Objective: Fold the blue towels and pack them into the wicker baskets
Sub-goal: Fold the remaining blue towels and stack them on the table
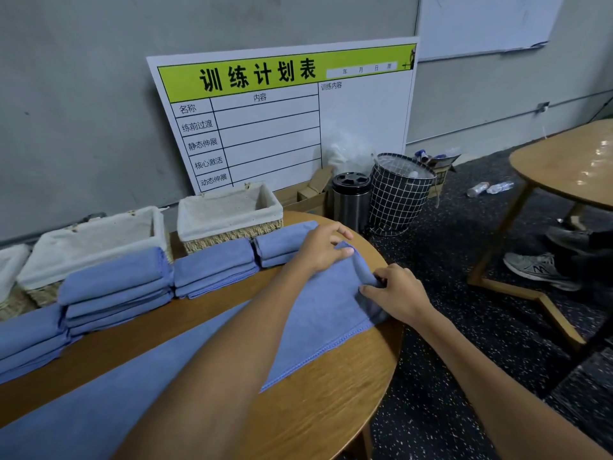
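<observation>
A long blue towel [318, 313] lies spread across the wooden table [331, 393]. My left hand [323, 249] pinches its far right corner. My right hand [399, 295] grips the bunched right edge near the table's rim. Behind the towel sit folded blue towels in stacks: one at the far right [282, 244], one in the middle [214, 268], a taller one [116, 290] and one at the left edge [30, 340]. Two cloth-lined wicker baskets stand at the back, one [229, 214] in the middle and one [96, 247] to its left. A third basket [10, 273] shows partly at the far left.
A white planning board [282, 114] leans on the grey wall. On the floor to the right stand a steel bin [351, 200], a checked fabric basket [398, 194] and cardboard boxes. Another wooden table [570, 171] and a person's shoe [540, 270] are at the right.
</observation>
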A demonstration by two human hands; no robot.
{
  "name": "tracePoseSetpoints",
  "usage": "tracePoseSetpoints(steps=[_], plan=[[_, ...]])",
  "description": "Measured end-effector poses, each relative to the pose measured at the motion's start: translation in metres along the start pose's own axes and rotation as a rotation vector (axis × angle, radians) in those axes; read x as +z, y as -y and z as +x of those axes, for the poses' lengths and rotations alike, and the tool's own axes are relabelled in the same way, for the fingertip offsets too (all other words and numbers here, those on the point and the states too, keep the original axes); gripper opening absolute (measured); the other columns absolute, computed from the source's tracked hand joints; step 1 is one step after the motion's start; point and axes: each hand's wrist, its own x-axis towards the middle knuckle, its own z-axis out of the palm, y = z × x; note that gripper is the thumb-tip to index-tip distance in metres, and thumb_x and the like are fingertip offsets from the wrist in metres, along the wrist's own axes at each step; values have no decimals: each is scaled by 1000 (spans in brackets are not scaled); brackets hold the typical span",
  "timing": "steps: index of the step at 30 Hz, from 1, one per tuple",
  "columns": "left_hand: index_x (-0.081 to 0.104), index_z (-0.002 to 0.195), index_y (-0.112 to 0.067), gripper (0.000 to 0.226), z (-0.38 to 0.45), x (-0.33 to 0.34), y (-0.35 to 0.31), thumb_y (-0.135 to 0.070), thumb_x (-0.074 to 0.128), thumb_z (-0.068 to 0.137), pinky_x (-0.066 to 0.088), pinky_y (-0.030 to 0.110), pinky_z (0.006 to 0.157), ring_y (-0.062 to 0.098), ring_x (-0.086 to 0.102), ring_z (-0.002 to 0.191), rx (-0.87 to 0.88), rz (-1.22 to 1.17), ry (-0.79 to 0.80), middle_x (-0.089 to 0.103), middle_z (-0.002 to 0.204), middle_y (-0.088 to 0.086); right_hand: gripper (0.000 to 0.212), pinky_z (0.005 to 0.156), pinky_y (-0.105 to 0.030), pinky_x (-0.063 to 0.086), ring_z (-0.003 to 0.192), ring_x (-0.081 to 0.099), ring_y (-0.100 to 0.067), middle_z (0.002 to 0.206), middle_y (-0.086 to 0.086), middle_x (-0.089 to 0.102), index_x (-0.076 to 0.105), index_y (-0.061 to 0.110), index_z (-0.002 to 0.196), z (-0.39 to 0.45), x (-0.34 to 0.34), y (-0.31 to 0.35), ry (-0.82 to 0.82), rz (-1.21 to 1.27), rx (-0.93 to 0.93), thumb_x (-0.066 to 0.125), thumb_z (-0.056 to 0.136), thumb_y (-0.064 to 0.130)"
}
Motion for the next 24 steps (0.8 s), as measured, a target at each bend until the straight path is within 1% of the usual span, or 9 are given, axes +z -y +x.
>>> tracePoseSetpoints(steps=[2,5,7,9,11,14,17,20,24], plan=[[67,104,-14,18,-5,-6,-1,-13,76,88,51,30,77,19,69,99,-2,-30,-26,74,102,7,33,56,-34,35,64,55,-19,61,4,53,53,19,65,-4,-3,3,-14,95,23,68,82,43],[69,96,-26,16,-16,-18,0,-19,79,85,54,34,81,15,69,97,-13,-46,-119,74,100,0,26,64,-40,45,67,60,-17,64,2,60,59,22,71,-11,-10,17,-34,266,36,65,77,46],[69,96,-26,16,-28,-33,-2,-17,78,86,54,33,83,13,70,96,4,-63,-147,74,102,0,20,64,-40,47,68,60,-16,65,4,61,61,22,71,-15,-15,34,-20,349,-15,66,79,39],[68,101,-22,17,-45,-52,-2,-12,75,89,53,28,79,12,68,92,12,-102,-151,73,104,1,18,59,-35,43,61,55,-13,63,3,58,62,14,73,-22,-18,60,14,412,-88,68,86,25],[66,105,-20,18,-68,-74,0,-7,69,92,53,26,70,12,64,80,-35,-202,-140,70,97,3,27,52,-25,33,52,41,-7,59,1,48,54,3,71,-30,-16,89,42,431,-161,67,89,18],[65,101,-19,20,-106,-110,0,-3,55,98,49,28,61,14,63,63,-168,-440,-206,67,88,9,35,53,-29,30,51,36,-7,56,4,39,44,13,64,-38,-3,132,111,453,-219,68,89,20],[67,99,-18,32,-154,-156,3,-26,37,104,49,28,63,21,63,68,-307,-672,-282,71,82,13,37,55,-29,29,51,34,-5,55,8,37,42,17,60,-53,15,184,218,463,-286,68,87,18],[67,105,-14,63,-206,-201,15,-57,21,104,49,32,70,24,64,72,-343,-686,-311,73,83,15,37,52,-21,30,50,37,-3,54,10,38,44,18,59,-78,36,237,255,467,-365,67,87,14],[65,110,-10,78,-274,-248,28,-68,13,100,48,31,68,26,62,72,-374,-645,-381,70,80,17,26,54,-21,36,53,45,-1,57,9,48,56,16,63,-111,69,294,311,491,-396,68,86,20]])
